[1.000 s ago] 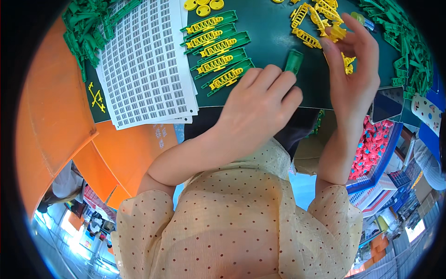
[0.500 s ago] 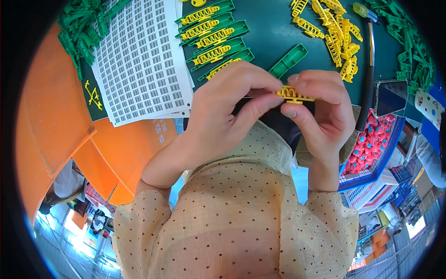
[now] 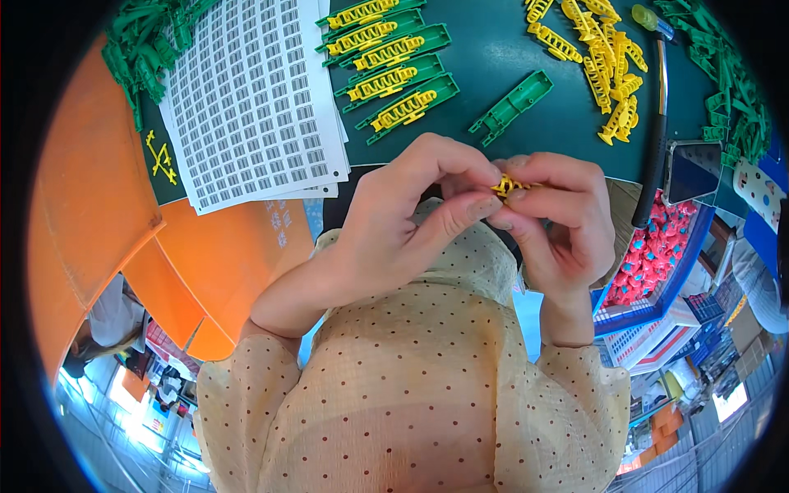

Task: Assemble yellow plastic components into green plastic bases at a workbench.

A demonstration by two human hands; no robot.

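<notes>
Between the fingertips of both hands, just off the table's near edge, is a small yellow plastic part [image 3: 508,186], mostly covered by fingers. My left hand [image 3: 427,193] pinches one end and my right hand [image 3: 563,218] pinches the other. Beyond them a single green plastic holder [image 3: 511,107] lies slanted on the dark green table [image 3: 468,57]. To its left, several green holders with yellow ladder-like parts [image 3: 403,111] set in them lie in a slanting column. A pile of loose yellow parts [image 3: 604,62] is at the far right of the hands.
Printed white sheets [image 3: 246,107] lie at left, beside a green parts heap [image 3: 152,57] and thin yellow scraps [image 3: 160,158]. At right are a black-handled tool [image 3: 652,164], a phone [image 3: 692,172], more green parts [image 3: 723,74] and a blue crate [image 3: 637,316] of pink items.
Both hands have drawn slightly toward my body with the yellow part. It has turned and is now more hidden by the fingers. The view has shifted, uncovering the nearest filled green holder.
</notes>
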